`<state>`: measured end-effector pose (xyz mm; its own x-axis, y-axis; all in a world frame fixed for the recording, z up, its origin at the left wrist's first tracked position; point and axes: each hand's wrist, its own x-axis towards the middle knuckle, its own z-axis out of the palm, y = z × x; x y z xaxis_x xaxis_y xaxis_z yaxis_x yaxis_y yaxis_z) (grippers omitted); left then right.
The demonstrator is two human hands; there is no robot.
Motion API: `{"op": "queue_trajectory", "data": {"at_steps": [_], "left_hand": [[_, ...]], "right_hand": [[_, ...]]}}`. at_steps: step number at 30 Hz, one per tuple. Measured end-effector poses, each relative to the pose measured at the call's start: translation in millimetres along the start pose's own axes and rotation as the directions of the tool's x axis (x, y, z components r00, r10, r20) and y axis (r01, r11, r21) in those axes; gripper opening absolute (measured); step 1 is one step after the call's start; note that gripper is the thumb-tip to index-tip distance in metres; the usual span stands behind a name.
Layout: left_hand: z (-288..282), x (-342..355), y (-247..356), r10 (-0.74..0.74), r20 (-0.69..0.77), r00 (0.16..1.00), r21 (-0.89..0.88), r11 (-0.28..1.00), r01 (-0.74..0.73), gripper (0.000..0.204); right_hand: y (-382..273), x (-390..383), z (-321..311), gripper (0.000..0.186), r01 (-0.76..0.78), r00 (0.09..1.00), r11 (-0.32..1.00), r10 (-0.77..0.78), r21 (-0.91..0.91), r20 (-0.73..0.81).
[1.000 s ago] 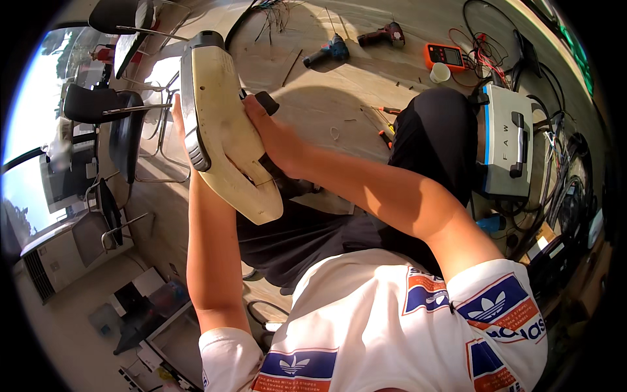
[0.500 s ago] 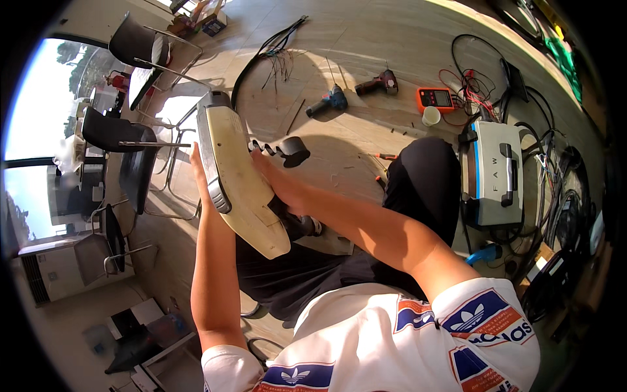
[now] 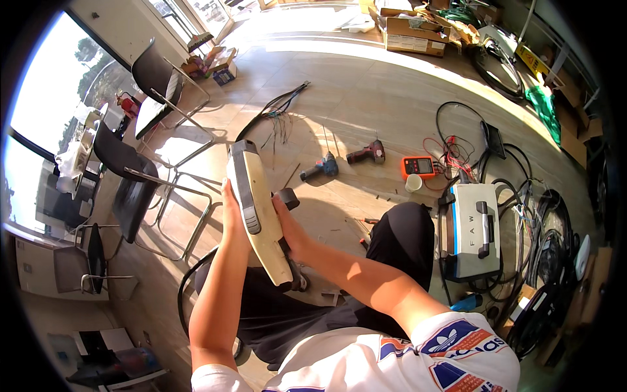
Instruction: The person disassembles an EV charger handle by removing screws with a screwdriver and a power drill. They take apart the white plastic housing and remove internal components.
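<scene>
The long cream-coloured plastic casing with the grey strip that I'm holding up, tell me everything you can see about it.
The long cream-coloured plastic casing is a narrow, rounded shell that looks like hard moulded plastic, with a dark grey ribbed strip running along its upper half. It is held roughly upright, tilted slightly, above the person's lap. The left hand grips its left side, and the right hand presses against its right side. A small black part sticks out to its right by the right hand; whether it is attached cannot be told.

Sunlit wooden floor (image 3: 366, 85), chairs (image 3: 157, 85) beside windows (image 3: 46, 104).
</scene>
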<state>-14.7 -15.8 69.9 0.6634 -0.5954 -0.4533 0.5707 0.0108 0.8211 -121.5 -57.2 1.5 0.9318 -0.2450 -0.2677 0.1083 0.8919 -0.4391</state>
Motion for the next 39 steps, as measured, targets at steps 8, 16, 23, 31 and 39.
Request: {"op": "queue_trajectory", "data": {"at_steps": [8, 16, 23, 31, 39], "left_hand": [[-20.4, 12.1, -9.3, -0.043, 0.109, 0.993, -0.049, 0.998, 0.048, 0.076], [-30.8, 8.4, -0.2, -0.016, 0.172, 0.985, -0.131, 0.991, 0.039, 0.08], [-48.3, 2.2, 22.8, 0.007, 0.102, 0.995, -0.256, 0.966, 0.019, 0.081], [-37.9, -5.8, 15.3, -0.003, 0.117, 0.993, -0.29, 0.956, 0.038, 0.078], [-6.8, 2.3, 33.5, 0.11, 0.118, 0.987, -0.411, 0.91, -0.052, 0.076]], "right_hand": [[-14.9, -0.2, -19.1, 0.06, 0.125, 0.989, 0.933, -0.146, -0.337, -0.037], [-1.8, -14.2, -54.4, 0.043, 0.243, 0.965, 0.765, -0.254, -0.596, 0.067], [-16.1, -56.4, -28.1, 0.082, 0.383, 0.923, 0.377, -0.203, -0.843, 0.328], [2.4, -34.4, -21.8, 0.069, 0.592, 0.678, 0.099, -0.597, -0.8, 0.427], [-18.2, -28.9, -13.7, 0.042, 0.617, 0.683, 0.244, -0.639, -0.748, 0.355]]}}
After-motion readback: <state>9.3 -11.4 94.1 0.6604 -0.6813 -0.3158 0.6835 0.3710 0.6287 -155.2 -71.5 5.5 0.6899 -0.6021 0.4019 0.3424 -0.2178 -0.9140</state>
